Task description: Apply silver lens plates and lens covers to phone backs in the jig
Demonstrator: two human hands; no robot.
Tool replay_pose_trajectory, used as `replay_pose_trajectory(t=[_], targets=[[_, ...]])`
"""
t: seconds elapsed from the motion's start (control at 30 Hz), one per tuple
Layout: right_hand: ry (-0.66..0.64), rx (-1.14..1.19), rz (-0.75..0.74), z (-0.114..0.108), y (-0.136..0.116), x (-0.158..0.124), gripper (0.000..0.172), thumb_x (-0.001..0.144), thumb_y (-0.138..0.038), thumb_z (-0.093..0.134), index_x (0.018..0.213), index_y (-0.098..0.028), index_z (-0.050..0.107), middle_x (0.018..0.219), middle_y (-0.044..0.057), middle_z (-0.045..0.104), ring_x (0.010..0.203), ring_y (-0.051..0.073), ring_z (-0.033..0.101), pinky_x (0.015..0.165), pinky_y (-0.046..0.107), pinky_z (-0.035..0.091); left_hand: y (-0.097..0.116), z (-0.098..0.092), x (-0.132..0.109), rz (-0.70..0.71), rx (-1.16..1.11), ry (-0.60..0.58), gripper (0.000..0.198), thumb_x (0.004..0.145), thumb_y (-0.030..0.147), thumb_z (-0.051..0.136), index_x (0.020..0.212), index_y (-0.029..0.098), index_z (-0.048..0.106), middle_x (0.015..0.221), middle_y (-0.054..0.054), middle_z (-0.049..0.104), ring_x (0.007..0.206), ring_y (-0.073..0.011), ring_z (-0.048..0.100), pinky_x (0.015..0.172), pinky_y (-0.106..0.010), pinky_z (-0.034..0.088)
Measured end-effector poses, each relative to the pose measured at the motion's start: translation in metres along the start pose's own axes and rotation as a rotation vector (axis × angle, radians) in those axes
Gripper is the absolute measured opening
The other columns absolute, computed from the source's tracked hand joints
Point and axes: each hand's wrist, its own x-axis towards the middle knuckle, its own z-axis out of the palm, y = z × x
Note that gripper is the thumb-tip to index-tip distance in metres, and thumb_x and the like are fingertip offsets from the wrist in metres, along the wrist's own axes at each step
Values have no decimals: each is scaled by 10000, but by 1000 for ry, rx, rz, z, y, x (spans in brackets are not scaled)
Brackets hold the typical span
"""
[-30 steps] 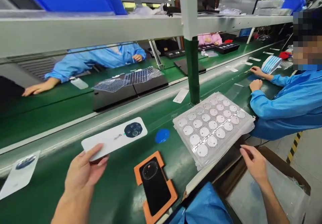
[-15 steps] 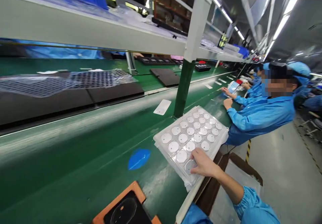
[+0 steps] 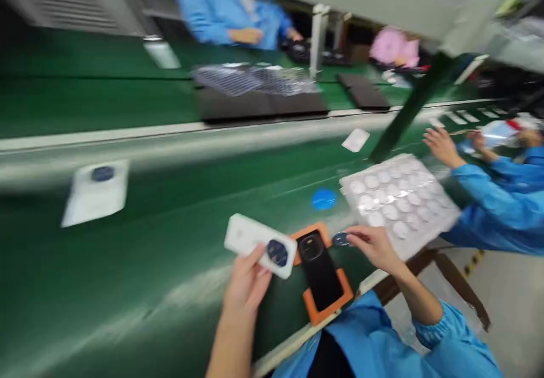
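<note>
My left hand (image 3: 246, 287) is closed on a white back cover (image 3: 255, 241). My thumb and fingers clamp its near long edge, so the cover sticks out from my fingertips toward 12 o'clock, and its dark round camera ring is at its 3 o'clock end. My right hand (image 3: 374, 247) pinches a small round disc (image 3: 340, 238) between thumb and forefinger. The disc juts out at 9 o'clock from those fingertips, just above the green belt (image 3: 148, 253).

Between my two hands lies an orange jig (image 3: 308, 311) with a black insert. Its top corner is tucked under the cover's ring end, and the disc hangs just beside it at 2 o'clock.

A clear tray (image 3: 399, 196) of round pieces sits at 1 o'clock from my right hand, with a blue sticker (image 3: 323, 199) at its 9 o'clock side. Another white cover (image 3: 96, 194) lies on the belt well apart at 10 o'clock. The view is blurred.
</note>
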Motion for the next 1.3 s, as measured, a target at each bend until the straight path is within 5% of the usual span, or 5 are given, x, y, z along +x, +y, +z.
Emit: replay_pose_trajectory(t=[0.2,0.33,0.87,1.2,1.3], targets=[[-63,-358,-689,50,-2,17,470,976,-33,470,1371,-244,613,1196,60,741,1114,196,712,1014,347,592,0,-23,17,121,-107,129,482,623,193,922,1027,132,666,886,-9,696,532,-43,548,316,-119,285],[-86,-500,-875,66,9,15,507,943,1,513,1402,-203,580,1225,99,728,1211,243,663,1014,391,596,1,-23,16,190,-98,159,512,635,258,931,1046,144,649,881,1,680,557,-53,557,358,-139,328],[-255,-200,-787,66,33,24,437,921,30,375,1087,-220,692,1207,69,736,1224,211,655,1100,522,513,-4,-28,23,186,5,169,482,498,235,960,877,91,699,811,-26,701,460,-12,449,342,-136,257],[56,94,-539,35,-25,11,199,947,-100,556,1030,-224,688,971,53,751,891,191,725,774,316,603,-36,15,0,334,224,156,410,557,293,951,806,89,697,765,-42,700,433,-13,422,350,-132,253],[130,4,-505,35,-39,13,122,955,-150,570,993,-209,669,892,48,718,779,172,696,724,302,577,-59,34,-5,337,306,89,432,660,432,900,833,96,691,723,-32,680,464,-54,500,429,-168,415]])
